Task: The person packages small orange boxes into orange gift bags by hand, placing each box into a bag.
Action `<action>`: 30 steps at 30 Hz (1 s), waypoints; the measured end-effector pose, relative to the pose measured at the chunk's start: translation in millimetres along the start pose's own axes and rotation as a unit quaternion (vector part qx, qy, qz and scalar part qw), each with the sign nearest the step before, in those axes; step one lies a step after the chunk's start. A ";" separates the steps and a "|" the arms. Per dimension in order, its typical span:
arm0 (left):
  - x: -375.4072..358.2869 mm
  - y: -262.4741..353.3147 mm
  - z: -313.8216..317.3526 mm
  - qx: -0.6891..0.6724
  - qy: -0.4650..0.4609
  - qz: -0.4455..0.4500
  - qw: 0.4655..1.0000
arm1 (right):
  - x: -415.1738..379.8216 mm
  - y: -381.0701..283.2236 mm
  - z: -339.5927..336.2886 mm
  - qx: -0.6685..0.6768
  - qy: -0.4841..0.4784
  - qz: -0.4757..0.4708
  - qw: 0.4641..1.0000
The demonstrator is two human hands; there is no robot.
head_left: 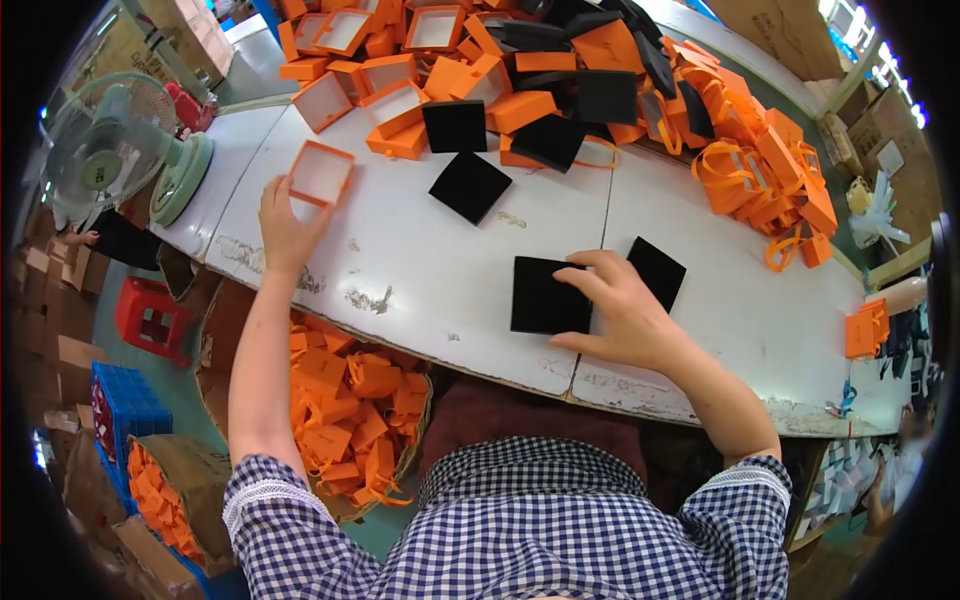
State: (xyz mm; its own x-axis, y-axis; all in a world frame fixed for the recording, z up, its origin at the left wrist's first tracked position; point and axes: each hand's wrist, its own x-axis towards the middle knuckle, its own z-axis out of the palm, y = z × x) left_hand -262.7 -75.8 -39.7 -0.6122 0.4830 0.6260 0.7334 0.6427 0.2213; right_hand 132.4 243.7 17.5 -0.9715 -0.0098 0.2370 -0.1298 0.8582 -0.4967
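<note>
At the left of the white table, my left hand has its fingers and thumb around the near-left corner of a shallow orange box with a pale inside. Nearer the table's front edge, my right hand grips a flat black square pad by its right side, thumb below and fingers above. Partly behind that hand lies another black pad. Between my hands and the pile, a tilted black pad rests on the tabletop.
A heap of orange boxes and black pads covers the table's far side. Orange bags with ribbon handles lie at the right. A fan stands at the left end. Below the front edge is a carton full of small orange bags.
</note>
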 end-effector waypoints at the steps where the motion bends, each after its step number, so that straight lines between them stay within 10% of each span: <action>1: -16.1 21.6 -16.3 -0.039 -0.009 0.009 0.999 | -2.5 -1.4 -4.1 0.006 0.044 -0.013 0.999; 6: -88.7 155.8 -62.5 -0.378 -0.289 0.024 0.879 | 2.6 -6.3 -6.3 0.055 0.095 -0.050 0.993; 10: -109.5 228.0 -51.5 -0.524 -0.287 0.054 0.800 | -0.8 -7.2 15.5 0.003 0.017 -0.134 0.991; 16: -107.8 229.3 -43.4 -0.441 -0.320 0.160 0.823 | -43.8 -13.7 25.9 -0.135 -0.049 -0.096 0.985; 27: -132.6 267.4 -42.6 -0.320 -0.221 0.223 0.894 | -44.6 -11.6 18.3 0.022 -0.037 -0.130 0.991; 30: -139.2 277.2 -47.4 -0.308 -0.152 0.239 0.908 | -40.2 54.3 -17.8 -0.045 0.177 0.001 0.983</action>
State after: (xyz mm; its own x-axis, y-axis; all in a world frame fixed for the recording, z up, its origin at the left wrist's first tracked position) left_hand 39.9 7.0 -30.0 -0.1641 0.8219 0.5455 0.9059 -0.0934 0.4131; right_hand 168.0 299.9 -4.1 -0.8392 0.1572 0.5206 -0.0952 0.9001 -0.4252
